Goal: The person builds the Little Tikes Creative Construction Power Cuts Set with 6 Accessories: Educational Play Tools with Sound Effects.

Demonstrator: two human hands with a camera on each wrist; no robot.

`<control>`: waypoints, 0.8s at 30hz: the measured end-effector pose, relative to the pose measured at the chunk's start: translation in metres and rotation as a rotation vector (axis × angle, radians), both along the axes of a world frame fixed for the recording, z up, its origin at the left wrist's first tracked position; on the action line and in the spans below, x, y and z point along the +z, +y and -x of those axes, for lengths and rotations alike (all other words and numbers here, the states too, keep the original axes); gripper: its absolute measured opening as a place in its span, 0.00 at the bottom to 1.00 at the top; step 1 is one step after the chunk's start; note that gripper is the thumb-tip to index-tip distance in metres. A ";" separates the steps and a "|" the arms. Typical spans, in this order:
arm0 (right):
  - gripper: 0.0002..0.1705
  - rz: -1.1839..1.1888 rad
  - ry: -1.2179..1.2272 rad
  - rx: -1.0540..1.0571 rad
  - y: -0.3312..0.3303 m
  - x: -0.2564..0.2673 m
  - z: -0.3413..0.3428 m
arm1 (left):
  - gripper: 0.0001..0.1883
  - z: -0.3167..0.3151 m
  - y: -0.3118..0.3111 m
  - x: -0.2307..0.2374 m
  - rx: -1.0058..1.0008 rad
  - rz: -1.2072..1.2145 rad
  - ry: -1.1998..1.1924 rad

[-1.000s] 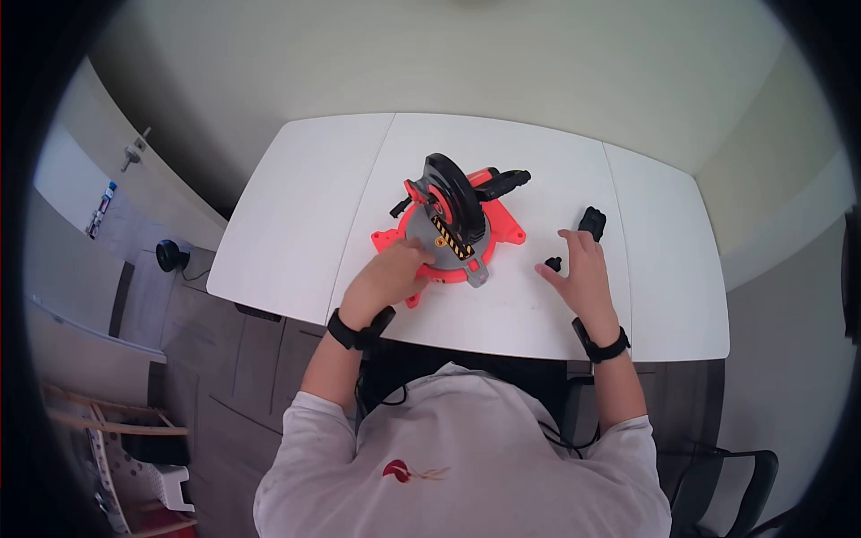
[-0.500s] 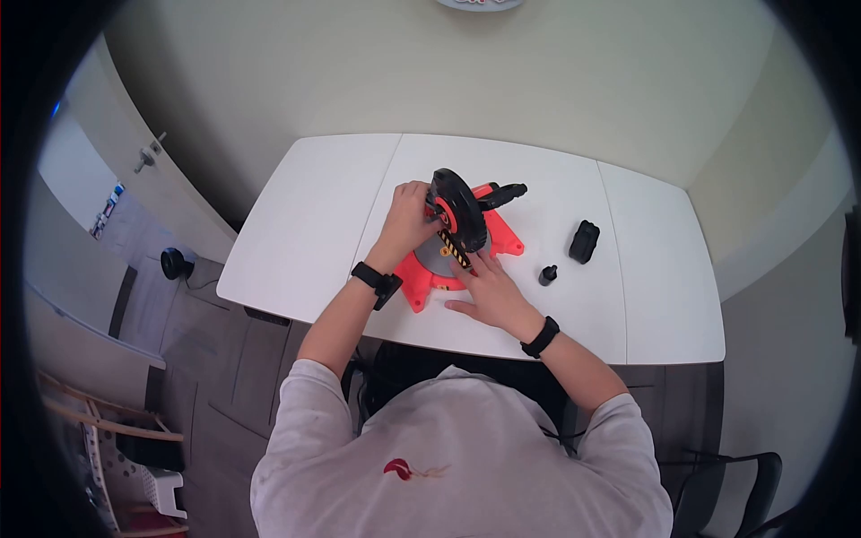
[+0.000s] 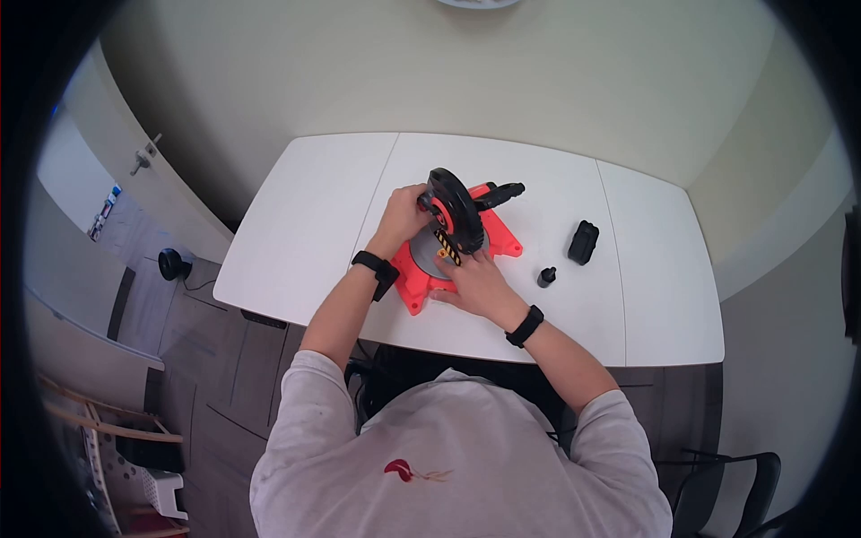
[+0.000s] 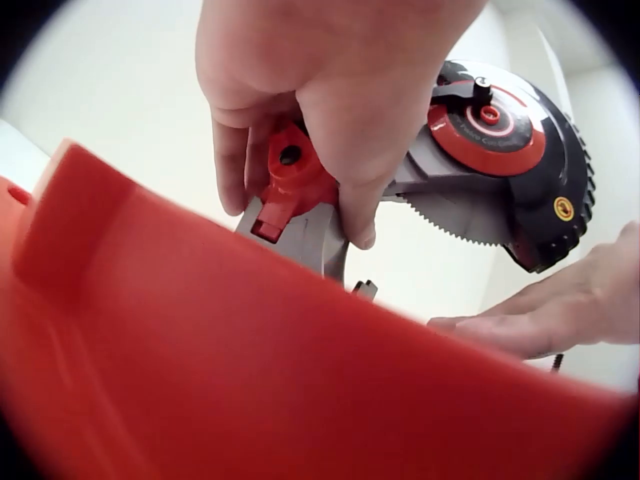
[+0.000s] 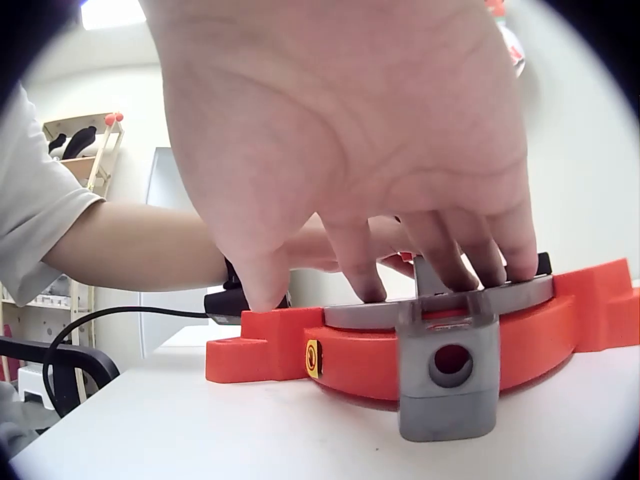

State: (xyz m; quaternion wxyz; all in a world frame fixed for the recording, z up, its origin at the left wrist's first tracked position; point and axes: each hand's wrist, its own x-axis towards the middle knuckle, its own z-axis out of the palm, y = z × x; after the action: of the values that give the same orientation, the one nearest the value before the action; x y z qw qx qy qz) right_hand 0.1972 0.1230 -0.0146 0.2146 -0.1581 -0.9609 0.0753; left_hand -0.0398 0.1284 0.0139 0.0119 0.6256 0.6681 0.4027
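A toy miter saw (image 3: 459, 208) with a black blade guard and an orange-red base (image 3: 507, 235) stands on the white table. My left hand (image 3: 401, 220) is at the saw's rear left side. In the left wrist view, its thumb and fingers pinch the red-and-grey pivot bracket (image 4: 300, 185) from both sides. My right hand (image 3: 482, 289) lies over the front of the base. Its spread fingertips press down on the grey turntable (image 5: 365, 316), as the right wrist view shows, with the thumb by the base's raised corner. A grey slotted tab (image 5: 450, 410) sticks out in front.
To the right of the saw stand a small black bottle-shaped piece (image 3: 546, 277) and a larger black block-like piece (image 3: 583, 242). A black chair (image 3: 753, 493) is at the lower right, and a door (image 3: 148, 143) stands at the left.
My left hand went from the base's front left up to the pivot bracket. My right hand left the small black piece and came left onto the turntable. The saw shifted slightly toward me.
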 end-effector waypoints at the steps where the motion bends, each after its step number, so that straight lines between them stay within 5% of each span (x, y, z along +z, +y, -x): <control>1: 0.41 -0.010 0.000 -0.001 -0.001 -0.001 -0.001 | 0.21 -0.001 -0.002 0.001 0.008 0.019 -0.023; 5: 0.42 -0.013 -0.041 -0.037 -0.004 0.004 -0.002 | 0.17 -0.001 -0.002 0.001 -0.020 -0.015 -0.156; 24: 0.44 -0.009 -0.080 -0.027 -0.002 0.006 -0.003 | 0.16 0.000 -0.002 0.005 -0.006 0.053 -0.054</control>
State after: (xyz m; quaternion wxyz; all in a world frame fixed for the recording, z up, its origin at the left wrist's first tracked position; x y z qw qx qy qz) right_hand 0.2001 0.1211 -0.0087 0.1775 -0.1730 -0.9668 0.0619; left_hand -0.0397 0.1267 0.0192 0.0478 0.6160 0.6761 0.4014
